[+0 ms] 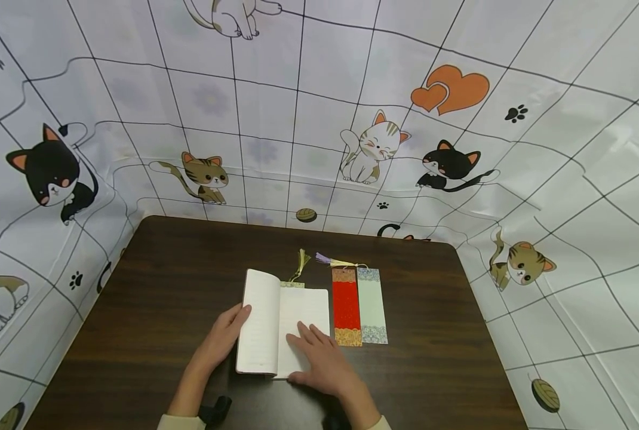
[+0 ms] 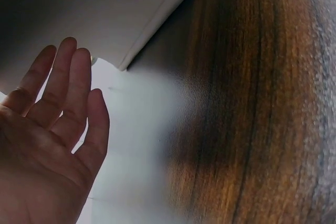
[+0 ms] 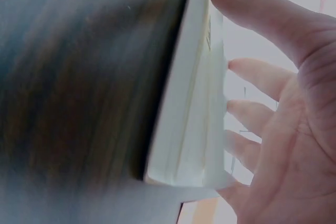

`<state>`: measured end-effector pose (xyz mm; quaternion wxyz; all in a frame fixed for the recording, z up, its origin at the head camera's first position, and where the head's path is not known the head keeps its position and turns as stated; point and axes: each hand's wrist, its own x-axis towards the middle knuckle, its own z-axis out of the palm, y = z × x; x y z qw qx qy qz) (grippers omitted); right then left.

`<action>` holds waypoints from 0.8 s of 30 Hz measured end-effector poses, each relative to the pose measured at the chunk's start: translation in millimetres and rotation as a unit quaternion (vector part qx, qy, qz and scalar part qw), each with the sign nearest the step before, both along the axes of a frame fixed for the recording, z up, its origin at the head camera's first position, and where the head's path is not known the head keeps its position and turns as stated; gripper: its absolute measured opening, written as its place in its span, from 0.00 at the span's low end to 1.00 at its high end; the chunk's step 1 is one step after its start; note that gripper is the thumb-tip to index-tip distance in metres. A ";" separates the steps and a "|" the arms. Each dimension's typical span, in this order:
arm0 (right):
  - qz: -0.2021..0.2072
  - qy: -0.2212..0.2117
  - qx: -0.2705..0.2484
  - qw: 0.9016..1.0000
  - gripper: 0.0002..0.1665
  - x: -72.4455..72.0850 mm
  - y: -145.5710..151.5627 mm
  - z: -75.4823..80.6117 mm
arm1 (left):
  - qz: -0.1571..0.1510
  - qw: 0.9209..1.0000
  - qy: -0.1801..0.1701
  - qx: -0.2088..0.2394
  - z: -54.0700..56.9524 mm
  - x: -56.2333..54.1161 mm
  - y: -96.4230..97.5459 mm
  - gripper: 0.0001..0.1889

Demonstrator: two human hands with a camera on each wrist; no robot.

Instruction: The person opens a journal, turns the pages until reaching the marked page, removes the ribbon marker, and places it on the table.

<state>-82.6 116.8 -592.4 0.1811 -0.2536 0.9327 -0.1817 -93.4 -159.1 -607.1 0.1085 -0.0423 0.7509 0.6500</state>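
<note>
An open notebook (image 1: 302, 307) with white pages lies on the dark table, its left part raised off the tabletop. My left hand (image 1: 224, 333) holds that raised part by its outer edge, thumb on the page. In the left wrist view, the fingers (image 2: 79, 85) of this hand reach nearly straight behind the cover (image 2: 121, 19); the thumb is hidden there. Spread over the lower right page, my right hand (image 1: 322, 361) rests with straight fingers. The right wrist view shows its thumb and fingertips on the page, above the notebook's page edges (image 3: 184, 129).
Right of the notebook lie a red bookmark (image 1: 346, 307) and a pale green bookmark (image 1: 372, 307), with tassels (image 1: 341, 262) above them. Another bookmark (image 1: 292, 285) with a yellow-green tassel (image 1: 301, 263) pokes out behind the notebook. Cat-print sheeting (image 1: 276, 107) hangs around the table (image 1: 137, 286).
</note>
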 end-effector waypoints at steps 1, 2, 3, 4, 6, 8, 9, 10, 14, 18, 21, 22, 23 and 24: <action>0.002 0.000 -0.002 1.000 0.45 -0.7 0.5 1.3 | 0.000 1.000 -0.002 0.003 -0.4 -0.1 -0.1 0.32; 0.003 -0.001 -0.005 1.000 0.44 -1.4 0.9 2.8 | 0.000 1.000 -0.003 0.007 -0.8 -0.2 -0.2 0.32; 0.004 -0.002 -0.009 1.000 0.42 -1.9 1.4 4.3 | 0.000 1.000 -0.004 0.009 -1.2 -0.1 -0.4 0.32; 0.004 -0.002 -0.012 1.000 0.40 -2.4 1.8 5.2 | -0.002 1.000 -0.006 0.011 -1.6 -0.1 -0.7 0.33; 0.004 -0.005 -0.018 1.000 0.38 -2.7 2.7 7.7 | -0.003 1.000 -0.005 0.012 -2.4 0.0 -0.9 0.33; 0.003 -0.007 -0.020 1.000 0.36 -2.3 3.8 8.4 | -0.001 1.000 -0.003 0.006 -3.6 -0.2 -0.9 0.34; 0.002 -0.007 -0.021 1.000 0.35 -1.7 4.6 8.5 | 0.000 1.000 -0.002 0.003 -4.3 -0.2 -0.8 0.34; 0.002 -0.007 -0.020 1.000 0.34 -1.3 5.5 8.9 | 0.000 1.000 -0.001 0.000 -4.5 -0.6 -0.6 0.34; 0.000 -0.006 -0.023 1.000 0.33 0.5 9.4 11.0 | 0.002 1.000 0.002 -0.006 -5.4 -2.4 0.5 0.33; -0.012 0.004 -0.036 0.999 0.33 1.2 14.2 13.8 | 0.003 1.000 0.002 -0.005 -3.9 -3.6 0.9 0.33; -0.022 0.020 -0.051 0.998 0.32 0.8 18.6 15.8 | 0.004 1.000 0.002 -0.009 -2.0 -3.0 1.3 0.32; -0.023 0.031 -0.054 0.998 0.32 0.6 20.0 15.1 | 0.004 1.000 0.001 -0.010 -1.6 -2.5 1.2 0.32; -0.027 0.042 -0.059 0.997 0.32 0.4 21.4 14.1 | 0.005 1.000 0.000 -0.012 -1.3 -1.6 1.2 0.32; -0.030 0.055 -0.063 0.996 0.33 0.4 22.3 13.6 | 0.004 1.000 0.000 -0.012 -1.2 -0.9 1.0 0.32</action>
